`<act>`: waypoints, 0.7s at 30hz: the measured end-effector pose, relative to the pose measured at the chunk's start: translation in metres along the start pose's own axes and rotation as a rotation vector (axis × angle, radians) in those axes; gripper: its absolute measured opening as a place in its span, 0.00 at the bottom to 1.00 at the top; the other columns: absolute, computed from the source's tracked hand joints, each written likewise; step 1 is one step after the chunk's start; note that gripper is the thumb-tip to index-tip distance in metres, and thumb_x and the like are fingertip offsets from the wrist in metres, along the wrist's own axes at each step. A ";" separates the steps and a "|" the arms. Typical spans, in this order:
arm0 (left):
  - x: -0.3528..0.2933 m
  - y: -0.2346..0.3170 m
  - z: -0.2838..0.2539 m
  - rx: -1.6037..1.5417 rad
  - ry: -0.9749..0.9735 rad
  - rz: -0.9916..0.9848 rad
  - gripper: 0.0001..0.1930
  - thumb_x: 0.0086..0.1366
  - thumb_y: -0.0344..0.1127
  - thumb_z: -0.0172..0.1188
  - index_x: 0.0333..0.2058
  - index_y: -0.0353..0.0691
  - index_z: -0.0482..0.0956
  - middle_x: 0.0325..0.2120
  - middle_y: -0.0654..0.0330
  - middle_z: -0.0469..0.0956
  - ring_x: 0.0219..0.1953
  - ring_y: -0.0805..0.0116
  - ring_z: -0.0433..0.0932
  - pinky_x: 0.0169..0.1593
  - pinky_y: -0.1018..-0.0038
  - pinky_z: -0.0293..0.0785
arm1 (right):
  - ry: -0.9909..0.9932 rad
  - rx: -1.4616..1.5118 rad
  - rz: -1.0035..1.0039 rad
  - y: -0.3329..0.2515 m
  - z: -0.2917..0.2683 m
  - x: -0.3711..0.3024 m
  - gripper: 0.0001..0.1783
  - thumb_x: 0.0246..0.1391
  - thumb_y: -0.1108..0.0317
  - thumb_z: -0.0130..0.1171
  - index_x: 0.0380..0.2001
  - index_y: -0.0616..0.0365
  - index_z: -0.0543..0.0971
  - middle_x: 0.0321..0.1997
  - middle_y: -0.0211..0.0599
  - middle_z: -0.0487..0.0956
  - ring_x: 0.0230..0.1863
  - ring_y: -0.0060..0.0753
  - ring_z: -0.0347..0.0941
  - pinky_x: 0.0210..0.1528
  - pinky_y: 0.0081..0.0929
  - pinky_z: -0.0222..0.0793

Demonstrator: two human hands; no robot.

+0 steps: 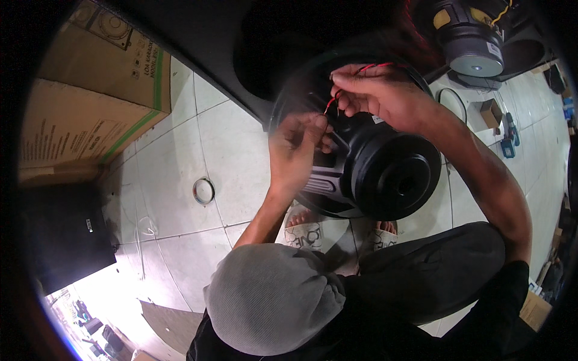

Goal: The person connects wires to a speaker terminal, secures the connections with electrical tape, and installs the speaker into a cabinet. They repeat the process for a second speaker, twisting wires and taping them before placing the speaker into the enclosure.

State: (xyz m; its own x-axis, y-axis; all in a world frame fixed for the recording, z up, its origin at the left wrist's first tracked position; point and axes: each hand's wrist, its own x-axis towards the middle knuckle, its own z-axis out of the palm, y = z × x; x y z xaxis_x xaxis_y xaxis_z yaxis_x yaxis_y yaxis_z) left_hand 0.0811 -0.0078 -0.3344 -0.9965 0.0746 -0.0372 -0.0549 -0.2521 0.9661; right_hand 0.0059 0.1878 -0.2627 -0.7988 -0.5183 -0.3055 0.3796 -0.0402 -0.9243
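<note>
A large black speaker driver (400, 180) sits in front of me, its round magnet turned up toward me. Over its frame, my left hand (299, 141) is closed, thumb and fingertips pinching the end of a thin red and black wire (330, 103). Higher and to the right, my right hand (382, 93) is closed on the same wire, which runs out behind its fingers toward the dark speaker cabinet (211, 66). The wire's very tip is hidden in the left fingers. Both hands are a short way apart, above the driver.
A second speaker driver (472, 45) with a yellow wire lies at the far right. On the tiled floor are a tape roll (203, 191), a small open carton (490, 113) and a teal power tool (509, 137). Large cardboard boxes (90, 120) and a black box (66, 231) stand left.
</note>
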 end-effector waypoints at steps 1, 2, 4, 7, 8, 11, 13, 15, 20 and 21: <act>0.000 0.000 0.001 0.008 0.002 0.034 0.13 0.72 0.38 0.59 0.41 0.30 0.77 0.30 0.59 0.80 0.30 0.74 0.78 0.35 0.76 0.76 | 0.003 -0.067 0.013 0.001 0.000 -0.001 0.17 0.65 0.60 0.59 0.45 0.65 0.79 0.37 0.36 0.81 0.39 0.26 0.79 0.47 0.24 0.76; -0.001 0.001 0.002 0.060 0.018 0.026 0.13 0.72 0.38 0.59 0.41 0.30 0.77 0.30 0.59 0.80 0.30 0.74 0.78 0.35 0.76 0.76 | 0.007 -0.134 0.026 0.002 0.000 -0.002 0.17 0.65 0.60 0.59 0.46 0.65 0.79 0.37 0.37 0.81 0.39 0.26 0.79 0.47 0.24 0.76; -0.001 0.002 0.002 0.137 0.011 0.066 0.12 0.72 0.37 0.59 0.41 0.31 0.77 0.30 0.59 0.80 0.30 0.74 0.78 0.35 0.76 0.75 | -0.001 -0.205 0.053 0.002 0.001 -0.005 0.20 0.63 0.60 0.61 0.47 0.67 0.78 0.39 0.38 0.81 0.39 0.27 0.78 0.48 0.24 0.75; -0.003 0.004 0.002 0.220 -0.010 0.062 0.12 0.73 0.36 0.58 0.41 0.31 0.77 0.30 0.59 0.79 0.30 0.74 0.76 0.36 0.78 0.73 | 0.050 -0.153 0.028 0.003 0.007 -0.007 0.18 0.63 0.60 0.60 0.45 0.67 0.79 0.36 0.36 0.81 0.38 0.25 0.78 0.47 0.24 0.74; -0.003 0.005 0.002 0.288 -0.011 0.085 0.11 0.73 0.35 0.58 0.40 0.31 0.76 0.29 0.60 0.79 0.30 0.75 0.75 0.36 0.78 0.72 | 0.086 -0.105 0.003 0.004 0.010 -0.008 0.18 0.63 0.59 0.60 0.43 0.66 0.80 0.36 0.35 0.81 0.37 0.25 0.77 0.47 0.24 0.74; -0.005 0.008 0.002 0.462 -0.025 0.152 0.08 0.73 0.32 0.56 0.39 0.32 0.76 0.28 0.62 0.77 0.30 0.76 0.73 0.36 0.78 0.70 | 0.047 -0.188 0.021 0.003 0.014 -0.004 0.17 0.64 0.57 0.59 0.39 0.64 0.81 0.34 0.33 0.81 0.37 0.23 0.77 0.46 0.24 0.74; -0.005 0.013 -0.001 0.551 -0.038 0.194 0.06 0.72 0.30 0.55 0.38 0.34 0.76 0.27 0.64 0.76 0.30 0.77 0.72 0.35 0.78 0.69 | 0.018 -0.279 0.056 0.003 0.012 -0.002 0.18 0.65 0.56 0.59 0.36 0.62 0.82 0.33 0.32 0.80 0.36 0.21 0.76 0.46 0.23 0.73; -0.007 0.020 -0.007 0.534 -0.098 0.106 0.04 0.71 0.29 0.54 0.37 0.34 0.75 0.27 0.65 0.75 0.29 0.77 0.71 0.34 0.77 0.67 | 0.034 -0.322 0.084 0.006 0.009 -0.001 0.18 0.65 0.54 0.59 0.34 0.61 0.82 0.31 0.31 0.80 0.35 0.20 0.75 0.45 0.23 0.73; -0.007 0.031 -0.026 0.236 -0.249 -0.061 0.05 0.70 0.31 0.54 0.37 0.35 0.75 0.27 0.65 0.74 0.30 0.76 0.70 0.36 0.77 0.66 | 0.086 -0.366 0.039 0.023 0.014 0.001 0.24 0.63 0.48 0.59 0.35 0.63 0.83 0.31 0.37 0.82 0.34 0.27 0.79 0.42 0.26 0.75; -0.007 0.032 -0.028 0.182 -0.267 -0.062 0.06 0.70 0.32 0.53 0.36 0.36 0.75 0.27 0.64 0.73 0.30 0.74 0.70 0.36 0.76 0.66 | 0.087 -0.336 -0.033 0.023 0.017 0.002 0.24 0.63 0.48 0.59 0.35 0.63 0.83 0.32 0.37 0.82 0.34 0.27 0.79 0.41 0.26 0.75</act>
State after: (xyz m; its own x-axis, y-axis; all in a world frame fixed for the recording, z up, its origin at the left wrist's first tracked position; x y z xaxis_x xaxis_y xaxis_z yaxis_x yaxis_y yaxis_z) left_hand 0.0845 -0.0438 -0.3102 -0.9387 0.3406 -0.0525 -0.0791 -0.0645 0.9948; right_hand 0.0213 0.1710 -0.2809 -0.8503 -0.4460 -0.2793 0.1898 0.2353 -0.9532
